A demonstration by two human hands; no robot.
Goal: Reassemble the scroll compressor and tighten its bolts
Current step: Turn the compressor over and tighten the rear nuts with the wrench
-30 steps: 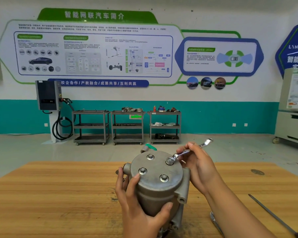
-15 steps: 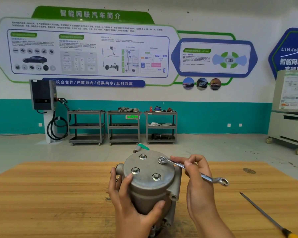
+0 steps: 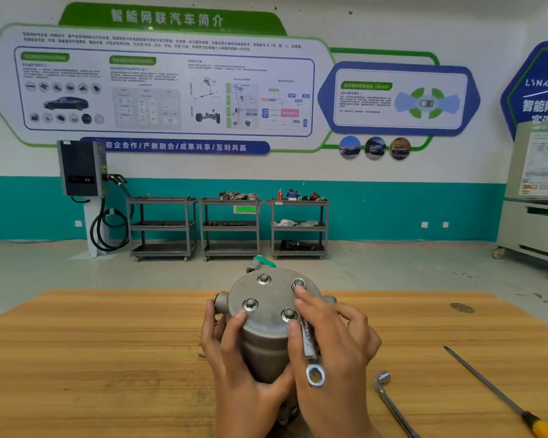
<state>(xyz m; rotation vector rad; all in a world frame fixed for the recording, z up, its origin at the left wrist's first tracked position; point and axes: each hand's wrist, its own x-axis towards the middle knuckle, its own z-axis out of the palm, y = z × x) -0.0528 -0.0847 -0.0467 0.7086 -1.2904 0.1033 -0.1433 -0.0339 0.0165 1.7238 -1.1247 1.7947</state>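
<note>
As it stands, grey cylindrical compressor [image 3: 266, 350], four bolts [image 3: 250, 304]

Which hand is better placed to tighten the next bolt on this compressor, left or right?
Right, probably. The right hand holds the wrench, its far end at the far-right bolt. The left hand grips the compressor from the side, steadying it, so it is best left there.

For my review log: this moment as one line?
left hand: grips compressor | right hand: holds wrench on far-right bolt | step: tightening
</note>
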